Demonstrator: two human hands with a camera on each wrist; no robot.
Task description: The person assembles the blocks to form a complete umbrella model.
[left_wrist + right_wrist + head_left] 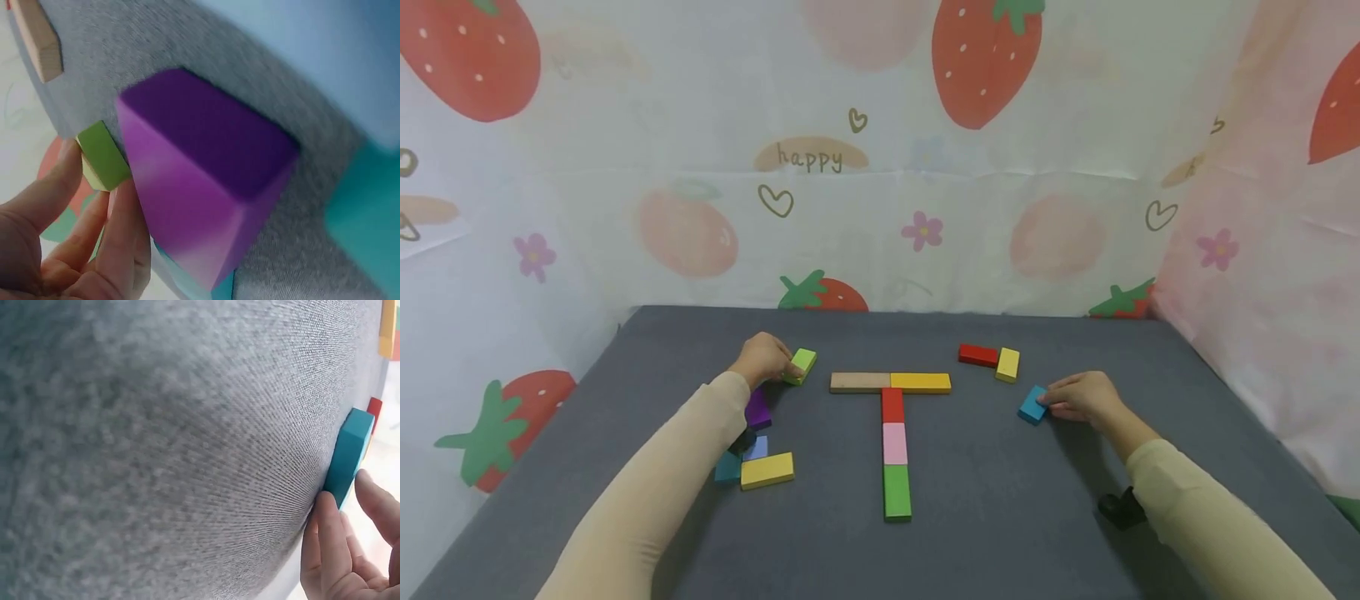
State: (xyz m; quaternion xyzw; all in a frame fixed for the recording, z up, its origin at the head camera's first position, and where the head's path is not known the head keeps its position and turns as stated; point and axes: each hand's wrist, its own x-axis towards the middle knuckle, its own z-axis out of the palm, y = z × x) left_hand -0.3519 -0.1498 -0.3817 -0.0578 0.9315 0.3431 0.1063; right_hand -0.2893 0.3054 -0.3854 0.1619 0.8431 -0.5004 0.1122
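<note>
Blk T (895,443) = 5 blks. L of T, L hand (765,358) pinches 1 lime blk (804,362), thumb vs. fingertips; R of T, R hand (1086,396) pinches 1 blue blk (1032,405) likewise. L sleeve (662,458) part-hides 1 purple blk (759,410) & 1 teal blk (727,468), L of T. Held blks: plain, oblong.
</note>
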